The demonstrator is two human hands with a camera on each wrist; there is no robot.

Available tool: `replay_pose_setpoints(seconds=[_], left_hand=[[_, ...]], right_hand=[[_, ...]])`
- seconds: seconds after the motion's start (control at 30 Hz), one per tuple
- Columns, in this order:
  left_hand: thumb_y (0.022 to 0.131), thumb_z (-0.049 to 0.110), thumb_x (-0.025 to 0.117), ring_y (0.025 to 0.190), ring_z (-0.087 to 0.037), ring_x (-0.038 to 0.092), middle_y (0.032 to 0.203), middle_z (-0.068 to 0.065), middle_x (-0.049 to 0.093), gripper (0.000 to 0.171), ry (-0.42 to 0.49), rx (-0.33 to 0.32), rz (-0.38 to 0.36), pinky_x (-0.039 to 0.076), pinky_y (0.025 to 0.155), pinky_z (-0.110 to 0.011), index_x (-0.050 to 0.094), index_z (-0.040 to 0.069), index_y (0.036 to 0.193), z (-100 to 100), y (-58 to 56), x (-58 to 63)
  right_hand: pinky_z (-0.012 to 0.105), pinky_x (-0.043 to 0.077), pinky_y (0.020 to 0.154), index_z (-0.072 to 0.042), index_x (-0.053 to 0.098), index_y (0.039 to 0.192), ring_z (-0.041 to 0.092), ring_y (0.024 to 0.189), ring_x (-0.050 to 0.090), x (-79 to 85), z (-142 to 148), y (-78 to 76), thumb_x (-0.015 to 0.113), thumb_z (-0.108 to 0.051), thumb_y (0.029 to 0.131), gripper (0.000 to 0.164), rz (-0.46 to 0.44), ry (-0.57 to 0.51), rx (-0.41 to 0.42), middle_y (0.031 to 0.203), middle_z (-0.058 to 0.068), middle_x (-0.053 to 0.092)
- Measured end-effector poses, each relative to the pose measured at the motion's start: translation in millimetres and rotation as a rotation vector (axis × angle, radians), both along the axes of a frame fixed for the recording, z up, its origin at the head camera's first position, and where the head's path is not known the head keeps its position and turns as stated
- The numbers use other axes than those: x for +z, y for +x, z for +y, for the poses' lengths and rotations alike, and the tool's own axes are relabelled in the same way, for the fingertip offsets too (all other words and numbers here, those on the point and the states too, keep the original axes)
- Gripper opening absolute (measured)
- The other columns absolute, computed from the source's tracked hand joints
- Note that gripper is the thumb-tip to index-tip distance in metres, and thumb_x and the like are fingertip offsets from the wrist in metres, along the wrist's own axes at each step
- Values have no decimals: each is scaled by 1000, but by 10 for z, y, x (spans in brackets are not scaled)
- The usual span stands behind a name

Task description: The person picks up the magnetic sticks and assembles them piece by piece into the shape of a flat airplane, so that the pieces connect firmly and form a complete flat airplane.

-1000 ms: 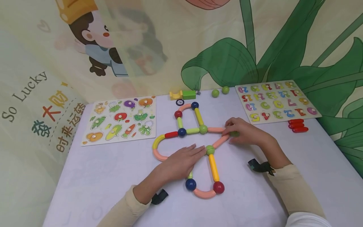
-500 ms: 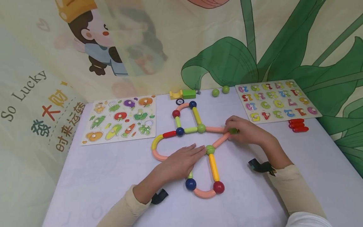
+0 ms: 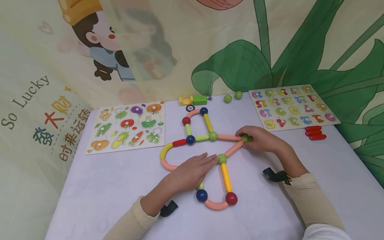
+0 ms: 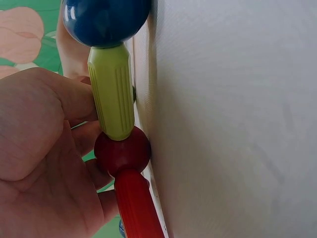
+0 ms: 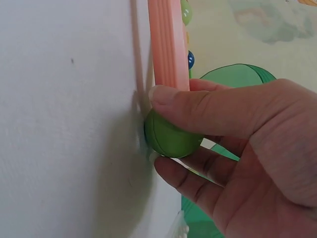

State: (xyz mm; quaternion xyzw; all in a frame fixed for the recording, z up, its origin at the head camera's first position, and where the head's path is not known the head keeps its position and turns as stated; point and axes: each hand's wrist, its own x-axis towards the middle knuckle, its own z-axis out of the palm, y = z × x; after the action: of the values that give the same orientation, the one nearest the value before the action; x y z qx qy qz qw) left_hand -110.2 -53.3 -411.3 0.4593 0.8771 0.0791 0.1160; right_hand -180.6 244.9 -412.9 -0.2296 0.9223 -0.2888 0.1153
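Note:
My right hand [image 3: 260, 139] pinches a green magnetic ball [image 5: 173, 138] between thumb and fingers. Two pink sticks meet at that ball: one pink stick [image 3: 228, 137] runs left to a second green ball [image 3: 213, 136], and the other pink stick [image 3: 234, 149] slants down to a third green ball [image 3: 222, 158]. With fingers straight, my left hand [image 3: 192, 171] lies over the left side of the build. Under it, in the left wrist view, a red ball [image 4: 123, 151] joins a light green stick [image 4: 111, 94] and a red stick [image 4: 138, 203]; the thumb is beside the green stick.
A vegetable puzzle board [image 3: 138, 133] lies at the back left and a number puzzle board [image 3: 285, 116] at the back right. Red sticks [image 3: 316, 136] sit below the latter. Loose green balls [image 3: 228, 98] and a green-yellow block piece [image 3: 199, 100] are along the printed backdrop.
The far section of the build has slid slightly left. The right hand's fingers have shifted around the green ball, which now shows more. My left hand stays in place.

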Motion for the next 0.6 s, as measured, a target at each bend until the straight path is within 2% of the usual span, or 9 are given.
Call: replay_pose_setpoints(seconds=[0.4,0.53,0.6], left_hand=[[89,26,56,133,-21,21,146,5,26,66,-6,2,-2,27,102,-34,21,20,145,1,-2,-5],[89,26,56,133,-21,21,146,5,25,67,-9,4,-6,27,102,-34,20,21,145,5,-2,-9],[89,26,56,133,-20,20,146,5,25,67,-9,4,-7,27,102,-34,20,21,145,5,-2,-11]], right_hand=[[39,45,86,-12,62,109,16,95,51,-8,-2,-10,73,2,72,41,-6,-6,-2,105,1,60],[41,46,85,-11,60,114,19,99,51,56,71,7,72,0,74,43,-38,-18,6,110,3,58],[43,46,83,-9,58,117,21,101,51,113,139,18,70,-2,76,43,-55,-13,-26,112,5,57]])
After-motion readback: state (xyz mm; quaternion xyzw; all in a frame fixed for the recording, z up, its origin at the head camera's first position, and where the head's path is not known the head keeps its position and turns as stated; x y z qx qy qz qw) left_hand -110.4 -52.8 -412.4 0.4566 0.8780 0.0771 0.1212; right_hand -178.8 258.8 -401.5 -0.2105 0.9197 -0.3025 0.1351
